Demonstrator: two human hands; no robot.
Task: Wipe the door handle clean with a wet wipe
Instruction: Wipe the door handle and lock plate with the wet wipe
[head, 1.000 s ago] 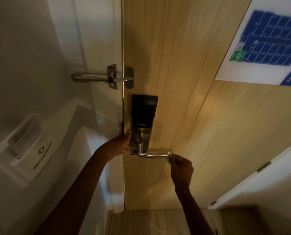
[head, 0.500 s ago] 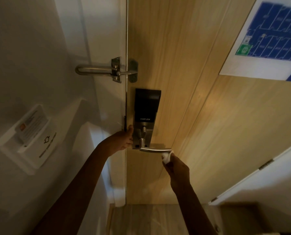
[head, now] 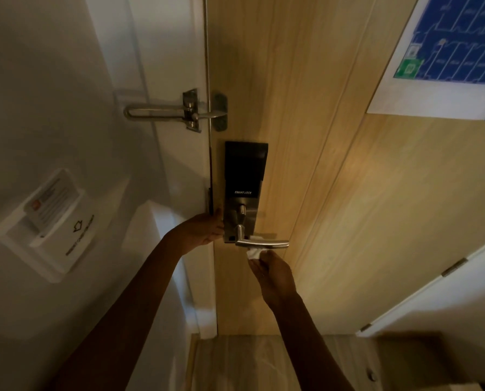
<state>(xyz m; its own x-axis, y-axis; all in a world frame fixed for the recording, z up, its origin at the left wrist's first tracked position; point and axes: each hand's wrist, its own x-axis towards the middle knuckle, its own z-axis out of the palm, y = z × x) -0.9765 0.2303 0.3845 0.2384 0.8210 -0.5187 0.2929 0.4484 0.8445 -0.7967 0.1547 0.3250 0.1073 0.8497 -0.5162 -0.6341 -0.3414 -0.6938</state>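
1. Step in hand: wiping the underside of the door handle [head: 263, 244], which juts from the lock plate [head: 245, 193].
2. The right hand [head: 275, 275] pinches the bunched wet wipe [head: 254, 253] in curled fingers, up against the lever's underside.
3. The left hand [head: 204, 230] rests beside the lock plate; I cannot tell how its fingers lie.
4. Next, probably: slide the wipe along the lever, then over its top.

**Clearances about the door handle [head: 263, 244].** At 12 o'clock from the lever, the black lock body [head: 245, 176] closes your way upward. At 9 o'clock your left hand [head: 204, 230] fills the strip between lock plate and door edge. At 6 o'clock your right hand [head: 275, 273] and the wet wipe [head: 254, 253] take the space just beneath the lever. From 1 to 4 o'clock, bare door panel [head: 362, 207] lies open to you. At 11 o'clock, well above, the swing-bar latch [head: 176, 111] juts across the frame.
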